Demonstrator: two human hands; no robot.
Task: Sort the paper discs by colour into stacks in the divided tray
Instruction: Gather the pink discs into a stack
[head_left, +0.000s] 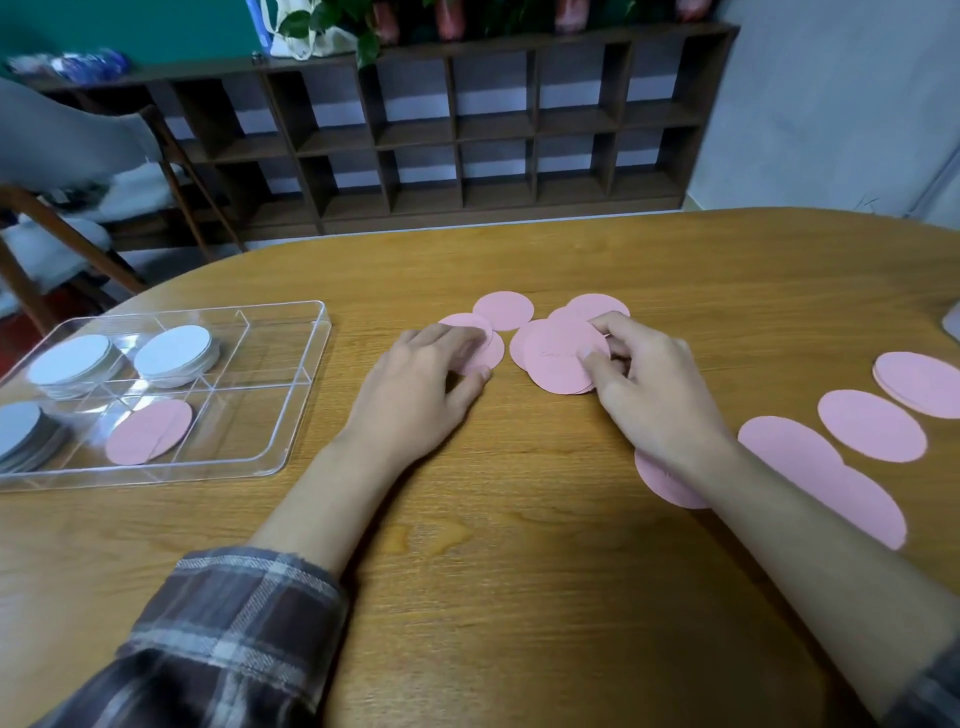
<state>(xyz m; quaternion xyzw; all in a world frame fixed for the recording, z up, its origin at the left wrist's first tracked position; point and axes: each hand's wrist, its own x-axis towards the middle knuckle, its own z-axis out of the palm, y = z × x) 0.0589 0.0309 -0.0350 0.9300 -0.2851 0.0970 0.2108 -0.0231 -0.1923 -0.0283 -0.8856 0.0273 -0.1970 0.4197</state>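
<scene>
Pinching a small stack of pink discs (558, 358) between thumb and curled fingers, the right hand (654, 395) grasps it near the middle of the tabletop (519, 519), toward the far edge; whether the stack rests on the wood or is slightly raised cannot be told. Just beside it, the left hand (421, 384) lies with fairly straight fingers pressing on two overlapping pink discs (496, 345), its thumb at their near rim and nothing clasped. A single pink disc (503, 310) lies just beyond these, and two more overlapping ones (597, 304) show behind the right fingers. Toward the right edge sit a short pink pile (919, 382), a lone disc (871, 425) and an overlapping pair (810, 462), while another disc (662, 480) is partly hidden under the right wrist. At the left edge stands the clear divided tray (270, 384). It holds white stacks in its far left (70, 358), far middle (174, 351) and near left (18, 428) compartments, and sorted pink discs (148, 431) in the near middle one.
</scene>
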